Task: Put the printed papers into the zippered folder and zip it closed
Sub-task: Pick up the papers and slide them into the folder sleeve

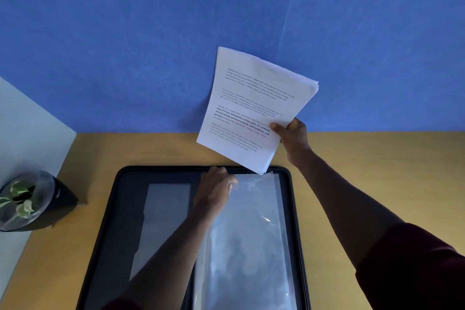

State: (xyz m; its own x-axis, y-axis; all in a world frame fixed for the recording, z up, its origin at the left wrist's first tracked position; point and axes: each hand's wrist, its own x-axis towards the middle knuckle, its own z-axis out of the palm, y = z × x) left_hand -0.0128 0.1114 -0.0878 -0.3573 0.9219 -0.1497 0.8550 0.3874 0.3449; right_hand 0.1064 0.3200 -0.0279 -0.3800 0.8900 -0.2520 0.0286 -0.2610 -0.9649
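White stack of printed papers (254, 111) up in the air over the far edge of the open black zippered folder (120, 209), pinched at the stack's lower right edge by the right hand (293, 137), thumb on the printed side, other fingers out of sight behind. One bottom corner hanging right at the top of the clear plastic sleeves (249, 234) on the folder's right half. Left hand (216, 190) down on the top edge of those sleeves, fingers curled at it; looks like holding or lifting a sleeve mouth, though can't tell if actually pinched. Folder lying flat on the wooden table (377, 171), still fully unzipped.

Probably best here: keep that sleeve mouth propped wide, square the stack up so the short edge goes in level instead of corner-first, then slide down slowly. Corner-first likely to snag or crumple the plastic. Worth gripping firmly too, loose sheets fan out fast.

Small potted plant (25, 201) off at the left, well out of the way.
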